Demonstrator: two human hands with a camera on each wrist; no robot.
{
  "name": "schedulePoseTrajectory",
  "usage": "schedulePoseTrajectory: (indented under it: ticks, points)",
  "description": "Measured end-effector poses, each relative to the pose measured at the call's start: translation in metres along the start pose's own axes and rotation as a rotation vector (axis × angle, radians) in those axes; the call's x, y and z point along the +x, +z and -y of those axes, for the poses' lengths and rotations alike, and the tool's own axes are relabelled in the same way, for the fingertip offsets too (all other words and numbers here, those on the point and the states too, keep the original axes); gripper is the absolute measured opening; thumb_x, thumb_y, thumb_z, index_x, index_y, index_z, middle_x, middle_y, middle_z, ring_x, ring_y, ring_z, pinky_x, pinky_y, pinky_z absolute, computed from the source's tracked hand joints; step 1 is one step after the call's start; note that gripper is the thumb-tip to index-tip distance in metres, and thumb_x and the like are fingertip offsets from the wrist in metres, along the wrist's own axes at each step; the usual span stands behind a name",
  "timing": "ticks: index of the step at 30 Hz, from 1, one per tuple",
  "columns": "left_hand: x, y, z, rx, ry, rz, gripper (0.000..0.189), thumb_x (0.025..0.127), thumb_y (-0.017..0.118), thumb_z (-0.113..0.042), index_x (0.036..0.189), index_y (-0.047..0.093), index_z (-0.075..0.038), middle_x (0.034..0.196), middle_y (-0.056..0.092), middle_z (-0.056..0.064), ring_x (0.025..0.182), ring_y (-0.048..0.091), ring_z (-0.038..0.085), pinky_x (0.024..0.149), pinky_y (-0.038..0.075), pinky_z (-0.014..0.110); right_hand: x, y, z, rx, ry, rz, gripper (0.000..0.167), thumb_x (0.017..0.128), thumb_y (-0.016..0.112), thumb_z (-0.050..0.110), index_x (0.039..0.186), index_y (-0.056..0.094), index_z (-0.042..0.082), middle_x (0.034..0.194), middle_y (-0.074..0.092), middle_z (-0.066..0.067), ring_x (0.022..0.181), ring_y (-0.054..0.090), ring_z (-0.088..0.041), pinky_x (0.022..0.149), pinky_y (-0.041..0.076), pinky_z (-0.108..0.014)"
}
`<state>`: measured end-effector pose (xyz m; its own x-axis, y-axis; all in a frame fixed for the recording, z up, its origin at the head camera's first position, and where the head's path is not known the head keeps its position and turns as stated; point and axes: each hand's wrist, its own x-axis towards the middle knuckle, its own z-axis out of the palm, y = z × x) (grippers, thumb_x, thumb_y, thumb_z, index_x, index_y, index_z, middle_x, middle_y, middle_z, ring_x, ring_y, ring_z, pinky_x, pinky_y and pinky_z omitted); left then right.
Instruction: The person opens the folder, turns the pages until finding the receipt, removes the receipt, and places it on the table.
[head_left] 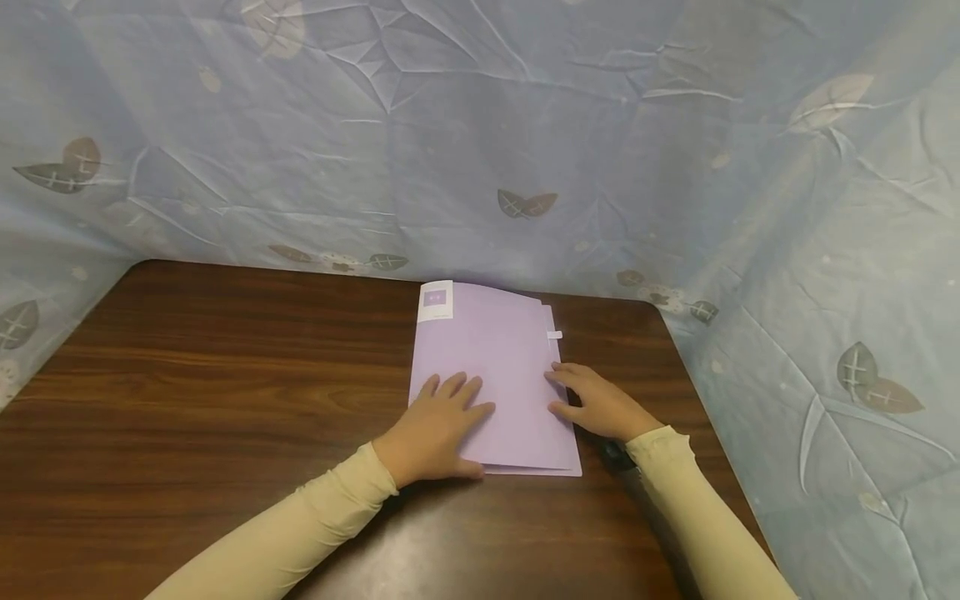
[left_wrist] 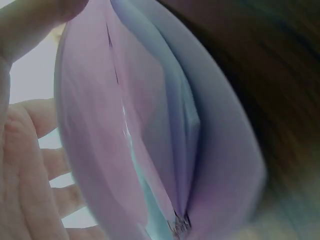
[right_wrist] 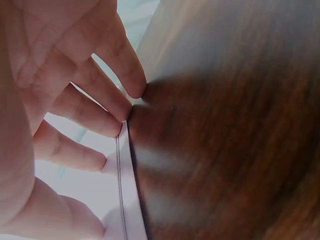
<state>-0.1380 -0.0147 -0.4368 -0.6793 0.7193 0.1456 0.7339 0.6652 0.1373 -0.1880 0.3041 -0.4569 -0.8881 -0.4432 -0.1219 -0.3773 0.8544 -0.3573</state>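
A light purple folder (head_left: 502,367) with a white label (head_left: 435,300) at its upper left lies closed on the table. Across its lower left part my left hand (head_left: 437,429) rests with the fingers spread. Seen end-on in the left wrist view, the folder's covers (left_wrist: 85,125) part slightly around pale inner sleeves (left_wrist: 175,110), and the thumb touches near the edge. My right hand (head_left: 600,402) touches the folder's right edge, its fingers slightly bent. In the right wrist view, the fingertips (right_wrist: 112,127) meet that edge and nothing is gripped.
A small white tab (head_left: 554,335) sticks out from the folder's right side. Beneath the right forearm is a dark object (head_left: 617,456), partly hidden by the sleeve. The brown wooden table (head_left: 225,375) stands against a hanging blue-grey leaf-patterned cloth (head_left: 450,150).
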Motion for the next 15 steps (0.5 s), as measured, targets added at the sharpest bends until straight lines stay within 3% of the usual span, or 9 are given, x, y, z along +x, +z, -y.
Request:
schedulePoseTrajectory:
  ticks: [11, 15]
  points:
    - [0.017, 0.017, -0.030, 0.113, -0.045, 0.015, 0.097, 0.074, 0.072, -0.080, 0.147, 0.058, -0.018, 0.154, 0.049, 0.017, 0.144, 0.043, 0.040, 0.115, 0.033, 0.064, 0.002, 0.004, -0.001, 0.021, 0.009, -0.018, 0.060, 0.100, 0.068, 0.037, 0.152, 0.052, 0.011, 0.160, 0.043, -0.017, 0.148, 0.039, -0.039, 0.117, 0.034, -0.060]
    - [0.022, 0.024, -0.040, 0.165, -0.059, -0.017, 0.090, 0.075, 0.073, -0.078, 0.142, 0.062, -0.019, 0.150, 0.053, 0.014, 0.140, 0.046, 0.038, 0.111, 0.038, 0.063, 0.001, 0.007, -0.003, 0.022, 0.005, -0.032, 0.060, 0.100, 0.068, 0.036, 0.152, 0.052, 0.009, 0.159, 0.045, -0.018, 0.148, 0.040, -0.039, 0.117, 0.034, -0.060]
